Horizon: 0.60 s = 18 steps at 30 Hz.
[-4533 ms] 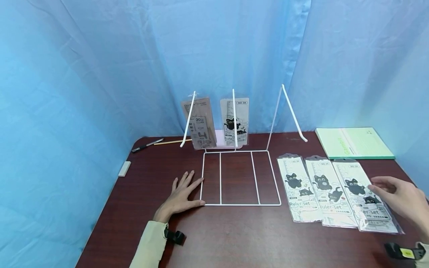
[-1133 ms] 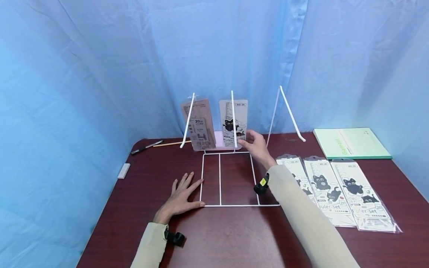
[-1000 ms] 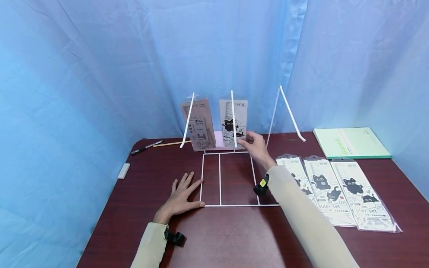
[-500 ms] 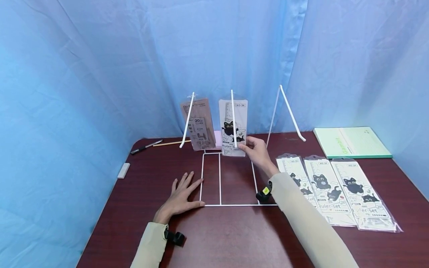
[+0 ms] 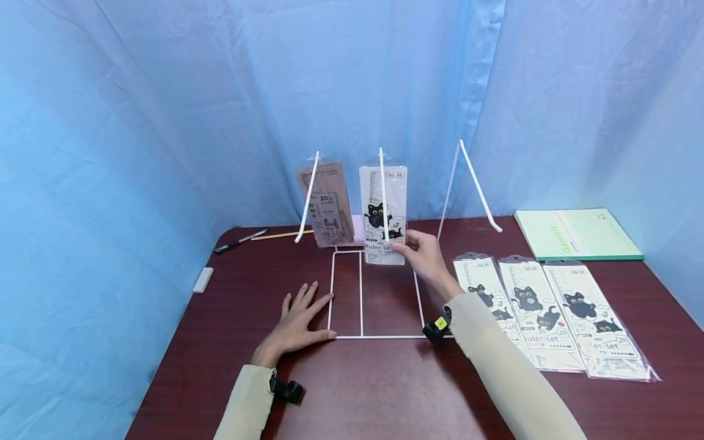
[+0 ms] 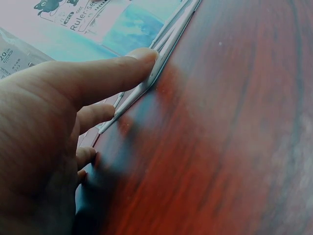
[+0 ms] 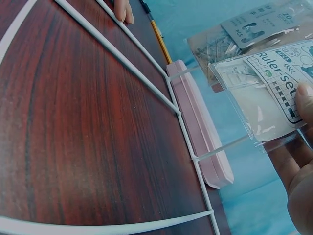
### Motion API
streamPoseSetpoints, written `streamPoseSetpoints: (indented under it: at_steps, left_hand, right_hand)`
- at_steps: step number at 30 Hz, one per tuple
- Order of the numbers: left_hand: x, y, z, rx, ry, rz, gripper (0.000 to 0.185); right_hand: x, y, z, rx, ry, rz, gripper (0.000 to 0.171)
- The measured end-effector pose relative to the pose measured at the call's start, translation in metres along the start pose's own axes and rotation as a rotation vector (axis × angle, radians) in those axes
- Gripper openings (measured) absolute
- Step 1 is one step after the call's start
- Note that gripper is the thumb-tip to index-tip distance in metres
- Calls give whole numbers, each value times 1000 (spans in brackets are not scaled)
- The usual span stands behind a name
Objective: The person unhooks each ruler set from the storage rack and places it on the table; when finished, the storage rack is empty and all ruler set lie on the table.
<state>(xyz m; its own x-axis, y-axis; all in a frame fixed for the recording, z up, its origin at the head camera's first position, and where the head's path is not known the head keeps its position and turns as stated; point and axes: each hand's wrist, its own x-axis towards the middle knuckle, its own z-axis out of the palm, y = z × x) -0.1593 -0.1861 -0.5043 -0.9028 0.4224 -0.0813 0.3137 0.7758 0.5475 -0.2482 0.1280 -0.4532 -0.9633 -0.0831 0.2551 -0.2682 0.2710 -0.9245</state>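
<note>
Near the middle of the head view, the right hand pinches the lower right corner of a cat-printed ruler pack between thumb and curled fingers, holding it upright and clear of the table, just behind the middle prong of a white wire rack. In the right wrist view the same pack fills the upper right of the frame, with the thumb pressed on its printed face and its clear bottom edge hanging above the rack's back wire.

The left hand lies flat on the dark wooden table at lower centre-left, fingers straight and spread (it holds nothing), with its fingertips touching the rack's left edge. The left wrist view shows one fingertip resting right on that wire.

A grey ruler pack leans upright against the rack's left prong, just left of the held pack, and a pink tray lies behind the rack's back edge. Three more cat packs lie side by side at the right of the head view, with a green notebook beyond them. A pen, a pencil and a white eraser sit at the left side of the table. Blue curtains hang all around.
</note>
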Motion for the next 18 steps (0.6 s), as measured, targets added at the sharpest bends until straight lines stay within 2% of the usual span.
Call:
streamPoseSetpoints:
  at_steps: [7, 16, 18]
  left_hand:
    - [0, 0, 0, 2, -8, -7, 84]
    - [1, 0, 0, 5, -19, -14, 83]
    - [1, 1, 0, 1, -21, -18, 83]
  right_hand:
    - [-5, -1, -1, 28, -11, -13, 20]
    - [-11, -2, -4, -23, -6, -28, 18]
    - [-15, -12, -5, -26, -12, -22, 18]
